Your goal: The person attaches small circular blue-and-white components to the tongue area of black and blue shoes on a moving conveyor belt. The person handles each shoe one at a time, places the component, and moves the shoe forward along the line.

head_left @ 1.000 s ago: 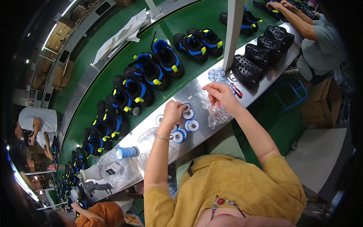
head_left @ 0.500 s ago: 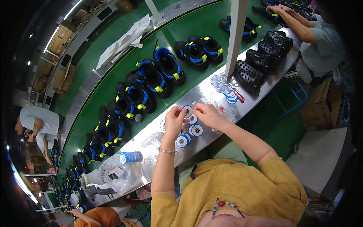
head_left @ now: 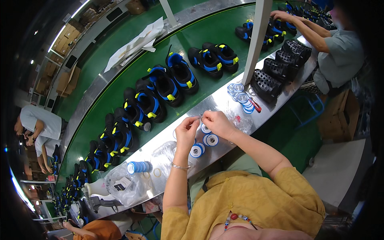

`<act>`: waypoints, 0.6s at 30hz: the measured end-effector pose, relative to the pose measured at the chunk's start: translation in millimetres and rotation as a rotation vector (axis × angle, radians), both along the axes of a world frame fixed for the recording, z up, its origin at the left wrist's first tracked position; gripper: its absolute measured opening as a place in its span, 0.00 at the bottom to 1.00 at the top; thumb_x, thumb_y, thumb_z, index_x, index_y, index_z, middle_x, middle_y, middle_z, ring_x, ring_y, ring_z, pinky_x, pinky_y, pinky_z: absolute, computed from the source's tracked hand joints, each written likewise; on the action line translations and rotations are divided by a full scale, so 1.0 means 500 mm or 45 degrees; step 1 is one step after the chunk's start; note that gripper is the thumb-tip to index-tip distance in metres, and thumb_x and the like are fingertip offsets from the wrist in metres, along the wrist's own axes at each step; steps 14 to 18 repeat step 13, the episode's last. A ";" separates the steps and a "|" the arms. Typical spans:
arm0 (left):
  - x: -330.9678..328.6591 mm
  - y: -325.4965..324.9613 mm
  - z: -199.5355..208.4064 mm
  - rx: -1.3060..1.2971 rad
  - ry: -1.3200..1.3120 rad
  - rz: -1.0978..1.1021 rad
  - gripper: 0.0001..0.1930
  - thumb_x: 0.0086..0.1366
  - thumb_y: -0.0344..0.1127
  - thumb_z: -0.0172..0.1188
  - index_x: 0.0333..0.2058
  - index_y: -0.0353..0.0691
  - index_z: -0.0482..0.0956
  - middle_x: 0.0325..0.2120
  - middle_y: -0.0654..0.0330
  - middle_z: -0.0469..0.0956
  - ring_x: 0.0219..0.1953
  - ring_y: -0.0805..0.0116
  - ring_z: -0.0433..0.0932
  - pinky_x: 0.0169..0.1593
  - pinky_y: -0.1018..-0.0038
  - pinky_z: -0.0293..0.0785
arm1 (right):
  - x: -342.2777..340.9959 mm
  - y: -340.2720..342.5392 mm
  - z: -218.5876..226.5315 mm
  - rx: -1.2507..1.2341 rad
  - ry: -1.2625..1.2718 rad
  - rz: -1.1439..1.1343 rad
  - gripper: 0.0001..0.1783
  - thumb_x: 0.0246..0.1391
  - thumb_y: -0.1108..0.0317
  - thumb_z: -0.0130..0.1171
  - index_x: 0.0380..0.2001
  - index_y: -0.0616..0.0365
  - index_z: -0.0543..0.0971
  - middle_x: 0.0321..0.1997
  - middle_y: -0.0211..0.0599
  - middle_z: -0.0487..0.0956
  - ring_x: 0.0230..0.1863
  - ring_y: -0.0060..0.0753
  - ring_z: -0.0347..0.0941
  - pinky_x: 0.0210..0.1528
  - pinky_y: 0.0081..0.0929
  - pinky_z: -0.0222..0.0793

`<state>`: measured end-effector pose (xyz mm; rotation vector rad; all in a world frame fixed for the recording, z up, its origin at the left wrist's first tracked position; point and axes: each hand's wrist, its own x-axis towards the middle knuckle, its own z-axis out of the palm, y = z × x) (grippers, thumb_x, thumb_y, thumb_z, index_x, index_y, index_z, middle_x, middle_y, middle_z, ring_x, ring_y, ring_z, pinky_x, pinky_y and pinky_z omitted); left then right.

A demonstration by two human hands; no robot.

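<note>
My left hand (head_left: pixel 186 131) and my right hand (head_left: pixel 218 123) meet above the metal bench, thumbs and fingers pinched together. Something small sits between the fingertips, too small and hidden to name. Just below them lie round white discs with blue rims; one disc (head_left: pixel 211 139) is by my right wrist. Stacked discs (head_left: pixel 197 150) lie nearer to me, and another disc (head_left: pixel 205 129) is partly covered by my right hand.
Black-and-blue shoes (head_left: pixel 161 85) line the green conveyor (head_left: pixel 120 76). Round tags (head_left: pixel 240 95) lie near black clogs (head_left: pixel 267 85) and a white post (head_left: pixel 258 40). Left are a disc roll (head_left: pixel 138 167), plastic bags (head_left: pixel 128 188) and a grey tool (head_left: pixel 100 203). Co-workers sit nearby.
The white-and-blue disc that was facing up between my fingers no longer shows there. My fingertips have drawn closer together. The far-right co-worker's hands have shifted left over the shoes.
</note>
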<state>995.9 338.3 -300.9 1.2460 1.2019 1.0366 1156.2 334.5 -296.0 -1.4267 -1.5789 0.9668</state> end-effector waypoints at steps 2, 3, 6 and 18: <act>-0.001 -0.003 0.001 0.002 0.035 0.024 0.07 0.64 0.29 0.58 0.36 0.31 0.81 0.32 0.60 0.80 0.34 0.75 0.78 0.43 0.79 0.74 | -0.001 0.006 -0.010 0.038 0.002 0.020 0.10 0.54 0.65 0.54 0.28 0.61 0.78 0.25 0.51 0.78 0.29 0.53 0.76 0.31 0.40 0.70; -0.004 -0.003 0.000 -0.012 -0.007 0.033 0.07 0.64 0.29 0.58 0.36 0.31 0.81 0.32 0.60 0.80 0.35 0.75 0.78 0.43 0.79 0.74 | -0.004 0.008 -0.016 0.054 0.004 0.032 0.10 0.54 0.65 0.54 0.28 0.61 0.77 0.26 0.51 0.78 0.30 0.54 0.76 0.31 0.41 0.70; -0.016 0.004 -0.010 -0.055 -0.131 0.066 0.08 0.64 0.31 0.58 0.37 0.32 0.81 0.33 0.60 0.80 0.37 0.75 0.77 0.44 0.79 0.73 | -0.013 0.013 -0.026 0.125 -0.001 0.081 0.10 0.55 0.64 0.53 0.29 0.60 0.76 0.26 0.50 0.78 0.30 0.55 0.76 0.31 0.43 0.70; -0.044 0.031 -0.055 -0.032 -0.117 0.062 0.11 0.60 0.28 0.63 0.42 0.35 0.81 0.39 0.62 0.77 0.39 0.75 0.74 0.45 0.79 0.70 | -0.039 0.028 -0.024 0.406 -0.241 0.227 0.07 0.57 0.66 0.49 0.32 0.57 0.73 0.29 0.47 0.79 0.30 0.53 0.76 0.32 0.46 0.70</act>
